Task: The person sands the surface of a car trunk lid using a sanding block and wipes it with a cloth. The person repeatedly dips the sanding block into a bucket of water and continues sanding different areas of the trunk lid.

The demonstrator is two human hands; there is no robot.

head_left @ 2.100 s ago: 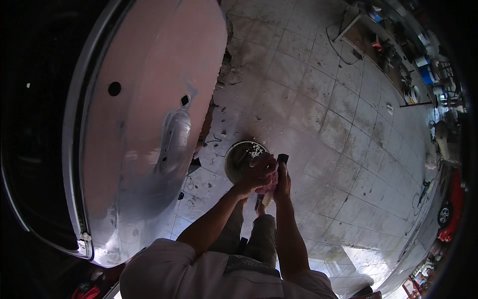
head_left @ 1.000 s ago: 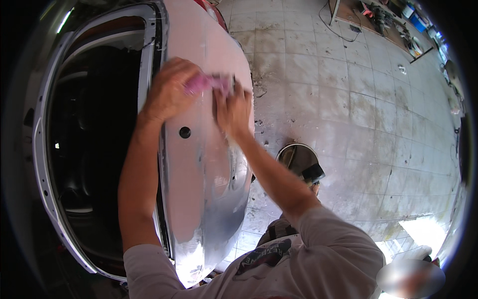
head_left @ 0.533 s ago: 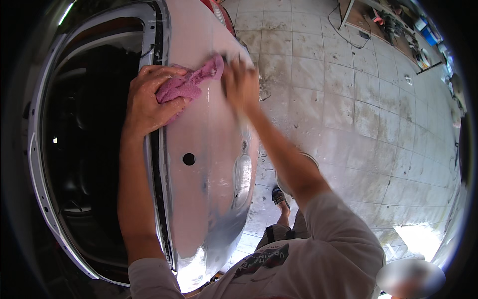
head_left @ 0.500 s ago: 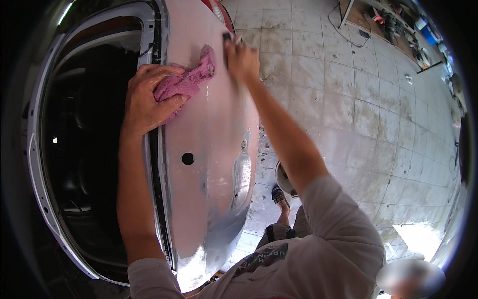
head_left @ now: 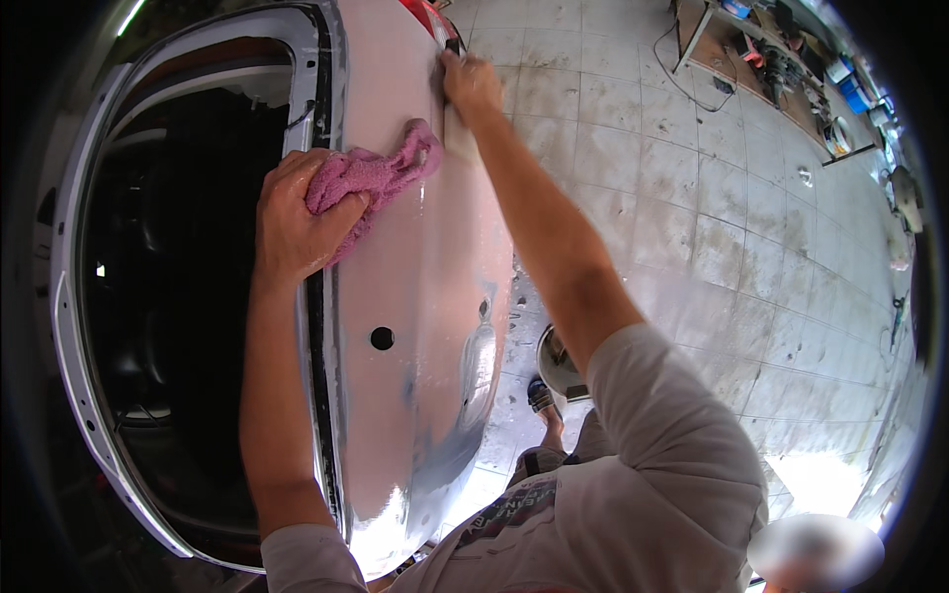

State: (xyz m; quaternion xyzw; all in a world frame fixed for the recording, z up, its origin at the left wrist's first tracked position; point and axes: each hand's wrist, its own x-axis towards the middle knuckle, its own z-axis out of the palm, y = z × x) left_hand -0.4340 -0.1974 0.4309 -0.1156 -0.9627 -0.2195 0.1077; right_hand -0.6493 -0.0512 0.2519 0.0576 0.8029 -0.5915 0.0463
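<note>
A wet pink cloth (head_left: 381,178) is bunched in my left hand (head_left: 295,219), which is closed around it and rests at the black-edged seam beside the panel. The cloth's loose end lies on the pale pinkish car body panel (head_left: 371,272). Farther off, my right hand (head_left: 474,87) is closed on a small dark flat pad (head_left: 453,45) at the panel's outer edge, close to the red tail light (head_left: 425,15). Only the pad's tip shows beyond the fingers. Nearer me, the panel has a round hole (head_left: 383,339) and patchy grey areas.
Left of the panel is the dark rear window (head_left: 188,306) within its grey frame. A round bucket (head_left: 560,368) stands on the floor by my sandalled foot (head_left: 540,395). At the far right, a low bench (head_left: 697,44) carries tools and containers above the tiled floor (head_left: 672,158).
My right hand has slid farther along the panel's edge, toward the tail light. My left hand keeps its hold on the cloth at the same spot; the whole view has shifted slightly.
</note>
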